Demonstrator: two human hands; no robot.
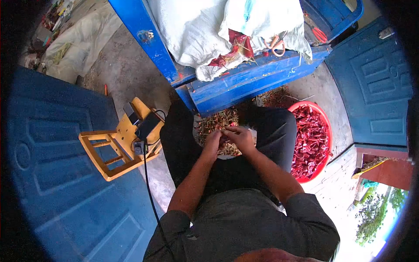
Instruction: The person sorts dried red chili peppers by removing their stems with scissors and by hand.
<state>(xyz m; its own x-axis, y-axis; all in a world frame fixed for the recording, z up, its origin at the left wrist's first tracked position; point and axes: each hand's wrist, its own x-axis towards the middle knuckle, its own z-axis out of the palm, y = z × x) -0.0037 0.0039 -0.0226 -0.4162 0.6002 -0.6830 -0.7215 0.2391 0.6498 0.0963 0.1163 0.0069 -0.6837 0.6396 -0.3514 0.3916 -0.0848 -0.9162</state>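
Note:
Between the knees, my left hand point(212, 142) and my right hand point(239, 137) meet, fingers bent inward. Something small and dark reddish, perhaps a dried chili, shows between them, too small to make out for certain. Below the hands, a pile of stems and chili scraps point(214, 124) covers the floor. To the right of my right knee stands a red tub point(330, 131) full of dark red dried chilies point(307, 144).
A blue cart point(257, 87) ahead bears white woven sacks point(187, 30), pink-handled scissors point(278, 46) and red-handled scissors point(319, 35). At left, a wooden chair point(102, 170) holds dark devices with a cable. Blue doors point(70, 153) flank the space.

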